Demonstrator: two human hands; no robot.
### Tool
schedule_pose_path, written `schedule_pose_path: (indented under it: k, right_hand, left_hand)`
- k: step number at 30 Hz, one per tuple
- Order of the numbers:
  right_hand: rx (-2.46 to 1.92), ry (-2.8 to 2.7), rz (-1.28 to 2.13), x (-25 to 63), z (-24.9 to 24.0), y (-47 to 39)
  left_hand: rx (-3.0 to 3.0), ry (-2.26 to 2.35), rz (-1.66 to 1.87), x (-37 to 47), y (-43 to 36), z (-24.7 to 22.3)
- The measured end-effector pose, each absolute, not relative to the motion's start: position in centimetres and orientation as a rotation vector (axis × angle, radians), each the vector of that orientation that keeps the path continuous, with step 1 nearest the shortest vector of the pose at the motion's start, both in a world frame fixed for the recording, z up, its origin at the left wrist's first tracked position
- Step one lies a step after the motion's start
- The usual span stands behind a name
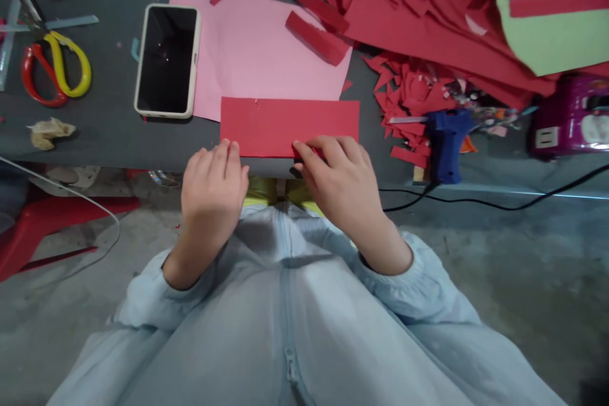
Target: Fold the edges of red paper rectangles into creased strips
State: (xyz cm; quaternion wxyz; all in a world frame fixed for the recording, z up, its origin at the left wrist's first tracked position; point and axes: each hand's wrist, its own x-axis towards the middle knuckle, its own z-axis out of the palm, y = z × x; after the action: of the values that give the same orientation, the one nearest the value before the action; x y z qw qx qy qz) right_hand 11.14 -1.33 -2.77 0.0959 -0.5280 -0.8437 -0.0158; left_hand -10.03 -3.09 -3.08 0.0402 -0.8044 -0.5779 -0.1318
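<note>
Lying along the near edge of the dark table (114, 130), a folded-looking red paper strip (266, 127) sits directly ahead of the person in the head view, its long side running left to right between the two hands. The left hand (212, 181) is at the strip's near left corner, its fingers stretched out side by side with their tips on the paper; whether the thumb pinches from below cannot be told. The right hand (340, 181) covers the near right part of the strip, index finger reaching along the near edge and the other fingers bent over the paper; its thumb is partly hidden, so whether it grips cannot be told either. Most of the strip shows beyond the fingertips.

The strip's far edge overlaps a pink sheet (257, 44), on whose left side a phone (166, 60) with a pale case rests. Farther left are scissors (71, 66) with one red and one yellow handle. To the right of the right hand, near the table's edge, a blue glue gun (447, 139) lies beside small red scraps (406, 95), with larger red sheets (442, 32) behind.
</note>
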Motion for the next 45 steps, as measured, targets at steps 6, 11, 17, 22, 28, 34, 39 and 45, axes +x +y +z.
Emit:
schedule_pose_path:
  k: [6,11,17,22,28,34,39,45]
  right_hand:
    - [-1.471,-2.378,0.018,11.4,-3.7,-0.1]
    - [-1.379,-2.368,0.133,12.2,-4.3,1.0]
    - [-1.355,-2.369,0.209,12.7,-4.3,2.2]
    - [-1.369,-2.262,0.114,12.7,-2.9,2.2]
    - [-1.274,-2.107,0.091,13.4,0.1,2.3]
    - [-1.13,-2.023,0.149,14.4,2.7,1.7]
    - [-1.085,-1.987,0.432,14.6,3.1,0.4]
    - [-1.058,-1.777,0.944,14.2,1.6,-0.9]
  left_hand:
    - [-2.475,-1.73,-0.335,-11.3,-1.6,-2.1]
    - [-2.466,-1.726,-0.398,-11.9,-0.8,-2.4]
    - [-2.537,-1.767,-0.61,-12.0,0.7,-1.8]
    - [-2.46,-1.801,-0.944,-11.5,0.9,0.7]
    - [-2.53,-1.728,-1.492,-11.5,1.2,3.9]
    - [-2.498,-1.706,-1.694,-10.7,1.4,6.9]
    - [-2.493,-1.7,-1.728,-10.1,1.2,8.5]
    - [-2.499,-1.741,-1.796,-9.8,1.1,8.4]
